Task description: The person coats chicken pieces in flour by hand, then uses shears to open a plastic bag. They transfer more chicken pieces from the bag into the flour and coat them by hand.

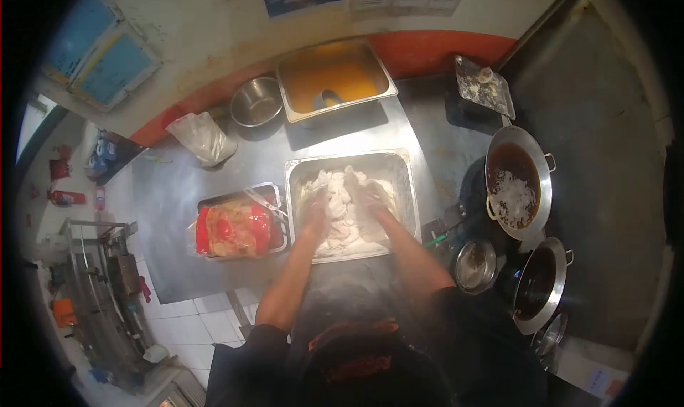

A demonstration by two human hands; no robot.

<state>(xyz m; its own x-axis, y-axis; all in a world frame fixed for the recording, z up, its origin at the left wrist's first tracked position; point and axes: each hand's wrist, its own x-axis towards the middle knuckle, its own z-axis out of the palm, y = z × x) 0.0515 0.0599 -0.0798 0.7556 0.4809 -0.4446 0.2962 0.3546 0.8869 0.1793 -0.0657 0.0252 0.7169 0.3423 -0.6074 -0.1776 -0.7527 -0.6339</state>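
Note:
In front of me stands a deep metal pan of white flour and lumpy, flour-coated pieces, perhaps chicken. My left hand reaches into its left side, whitened with flour, its fingers stretched forward against the pieces. Opposite it, my right hand is in the right side, fingers also extended and dusted white. Both hands look open, palms roughly facing each other. Flour and slight blur make the fingertips hard to separate from the pieces.
Behind the pan sit a tray of orange liquid, a steel bowl and a bag of white powder. A tray with a red-marked plastic bag is at left. Two woks of dark oil and a floury tray stand right.

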